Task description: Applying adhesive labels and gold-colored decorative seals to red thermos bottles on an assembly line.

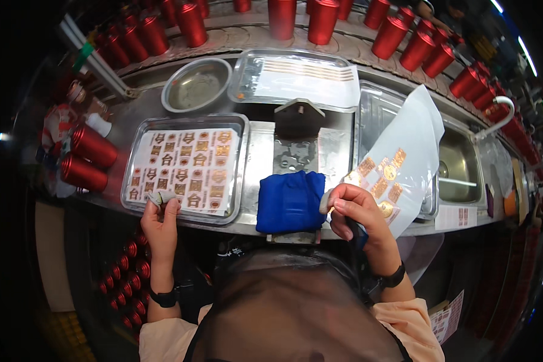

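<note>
My left hand (161,220) is at the near edge of a metal tray (245,151), thumb and index finger drawn together. A whitish piece (161,197) shows at the fingertips; whether it is held or wrapped round a finger I cannot tell. Sheets of gold and brown stickers (187,163) lie in the tray. My right hand (362,211) is curled round a dark blue object (359,235), mostly hidden, with a pale cover (326,201) on one fingertip. It is just right of a folded blue cloth (291,202) and beside a clear sheet with gold stickers (413,139).
A metal bowl (197,84) and a second tray (308,59) with striped sheets stand behind. Red cylinders (323,22) line the curved far ledge; two more (84,172) lie at left. A sink (461,157) with a white tap (499,117) is at right.
</note>
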